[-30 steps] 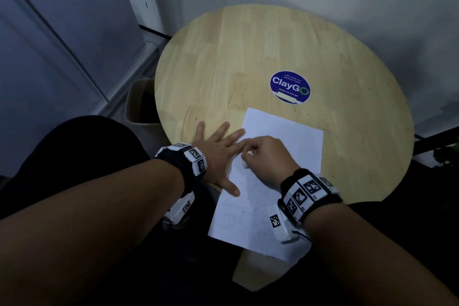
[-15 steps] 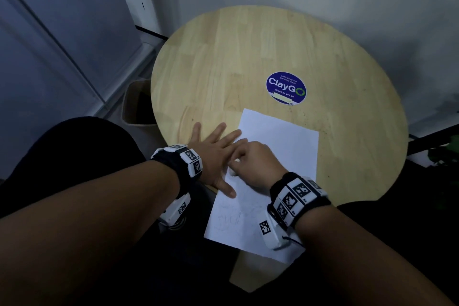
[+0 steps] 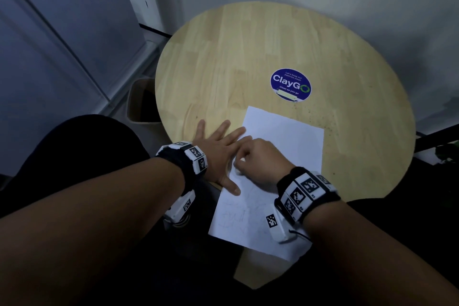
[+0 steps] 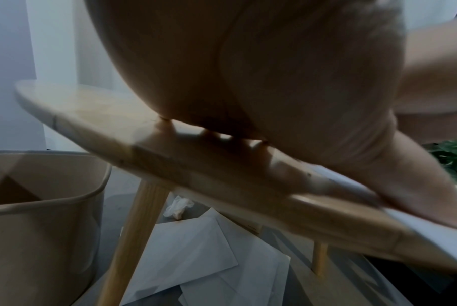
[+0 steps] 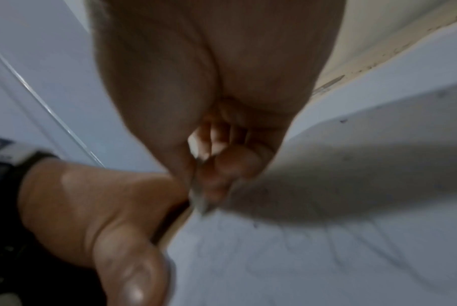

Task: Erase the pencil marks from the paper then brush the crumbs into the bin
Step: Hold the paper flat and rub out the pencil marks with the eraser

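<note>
White paper point(image 3: 280, 156) lies on the near side of the round wooden table point(image 3: 248, 57), its near corner hanging over the edge. My left hand point(image 3: 218, 154) lies flat with fingers spread, pinning the sheet's left edge. My right hand point(image 3: 260, 159) is curled, pinching what looks like a small white eraser point(image 5: 198, 198) against the paper, though it is blurred. The beige bin point(image 4: 38, 217) stands on the floor left of the table.
</note>
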`<state>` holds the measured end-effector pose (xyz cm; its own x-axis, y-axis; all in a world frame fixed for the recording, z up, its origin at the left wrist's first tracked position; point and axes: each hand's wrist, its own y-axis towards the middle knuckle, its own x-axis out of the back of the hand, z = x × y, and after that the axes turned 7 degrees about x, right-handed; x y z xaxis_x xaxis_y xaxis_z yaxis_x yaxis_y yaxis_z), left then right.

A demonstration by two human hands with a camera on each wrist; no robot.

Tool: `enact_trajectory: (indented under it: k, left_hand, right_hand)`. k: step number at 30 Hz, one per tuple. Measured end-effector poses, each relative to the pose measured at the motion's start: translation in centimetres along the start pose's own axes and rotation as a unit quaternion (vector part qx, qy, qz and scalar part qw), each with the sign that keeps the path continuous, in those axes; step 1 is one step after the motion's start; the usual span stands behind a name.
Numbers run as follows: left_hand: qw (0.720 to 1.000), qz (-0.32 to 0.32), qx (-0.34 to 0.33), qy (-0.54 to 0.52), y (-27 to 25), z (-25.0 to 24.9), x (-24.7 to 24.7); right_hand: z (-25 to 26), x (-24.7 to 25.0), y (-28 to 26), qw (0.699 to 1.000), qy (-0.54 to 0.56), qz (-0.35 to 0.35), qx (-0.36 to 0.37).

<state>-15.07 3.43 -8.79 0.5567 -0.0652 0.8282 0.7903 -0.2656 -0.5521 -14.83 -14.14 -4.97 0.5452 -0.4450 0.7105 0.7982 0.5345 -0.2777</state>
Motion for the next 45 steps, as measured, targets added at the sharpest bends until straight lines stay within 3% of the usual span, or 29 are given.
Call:
enact_trajectory:
  k: [2, 5, 9, 13, 17, 21, 25, 29, 32, 34, 36, 38, 40, 42, 45]
  left_hand:
    - [1.000, -0.003, -0.003, -0.002, 0.0, -0.1, 0.0]
    - [1.000, -0.001, -0.001, -0.003, 0.0, 0.0, 0.2]
    - [1.000, 0.005, -0.001, -0.005, 0.1, 0.0, 0.0]
    - [1.000, 0.002, -0.002, -0.003, 0.1, 0.0, 0.2]
    - [1.000, 0.004, -0.002, -0.008, 0.1, 0.1, 0.1]
    - [1.000, 0.000, -0.002, -0.002, 0.2, 0.0, 0.2]
    - [1.000, 0.002, -0.001, -0.003, 0.2, 0.1, -0.1]
    - [1.000, -0.001, -0.001, -0.003, 0.2, 0.1, 0.1]
    - [1.000, 0.003, 0.002, -0.001, 0.1, 0.1, 0.0]
    - [1.000, -0.005, 0.000, -0.001, 0.1, 0.1, 0.0]
    - [1.000, -0.018, -0.002, -0.004, 0.0, 0.1, -0.1]
    - [0.999, -0.033, 0.009, -0.023, -0.4, 0.2, -0.2]
    - [0.997, -0.038, 0.034, -0.057, -0.8, 0.5, 0.1]
    - [0.995, -0.026, 0.059, -0.074, -1.2, 0.8, 0.5]
    - [0.996, -0.004, 0.080, -0.049, -1.4, 1.0, 0.5]
  right_hand:
    - [-0.2, 0.0, 0.1, 1.000, 0.012, -0.005, -0.012]
    - [-0.8, 0.1, 0.2, 0.996, 0.024, -0.080, -0.026]
    - [0.0, -0.3, -0.2, 1.000, 0.027, 0.003, -0.013]
    - [-0.7, 0.1, 0.2, 0.995, 0.035, -0.084, -0.028]
    - [0.3, -0.2, -0.4, 0.999, 0.022, 0.033, -0.012]
    - [-0.7, 0.2, 0.2, 0.996, 0.026, -0.083, -0.023]
    - [-0.1, -0.3, -0.1, 0.999, 0.029, 0.018, -0.013]
    - [-1.0, 0.1, 0.3, 0.994, 0.038, -0.099, -0.033]
    - [-0.3, -0.3, -0.3, 0.999, 0.045, 0.019, -0.016]
    - [-0.5, -0.3, -0.5, 0.983, 0.161, 0.060, -0.061]
    - [-1.8, 1.0, -0.2, 0.950, 0.291, -0.042, -0.103]
    - [-3.2, 3.3, -0.2, 0.899, 0.377, -0.174, -0.139]
    - [-4.5, 5.4, -0.6, 0.859, 0.425, -0.236, -0.159]
    - [-4.9, 5.9, -1.4, 0.841, 0.464, -0.222, -0.169]
    - [-2.9, 3.9, -1.5, 0.824, 0.527, -0.116, -0.172]
